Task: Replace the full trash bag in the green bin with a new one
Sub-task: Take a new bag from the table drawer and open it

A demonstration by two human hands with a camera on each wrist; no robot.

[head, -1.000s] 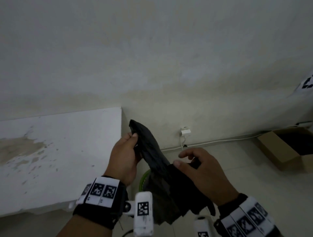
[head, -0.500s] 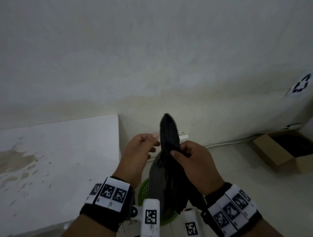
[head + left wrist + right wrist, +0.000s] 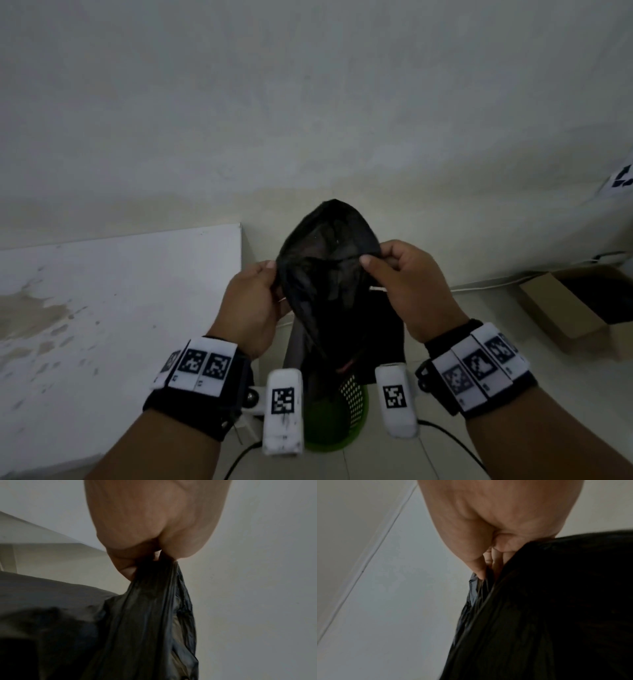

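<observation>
Pale wall (image 3: 308, 102), tiled floor. Left hand (image 3: 251, 308) and right hand (image 3: 416, 291) each pinch rim of thin black plastic trash bag (image 3: 329, 274), mouth spread, hanging lengthwise directly above round green mesh bin (image 3: 352, 411).

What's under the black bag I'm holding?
The green bin stands on the floor below the bag; only its mesh wall and rim show. The bag hides its inside.

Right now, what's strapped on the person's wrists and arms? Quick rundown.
Both forearms are bare, no sleeves. The left hand and right hand each have a black wrist strap carrying white blocks with black square fiducial markers. A white camera pod with its own marker sits under each wrist. Black cables trail from the pods.
</observation>
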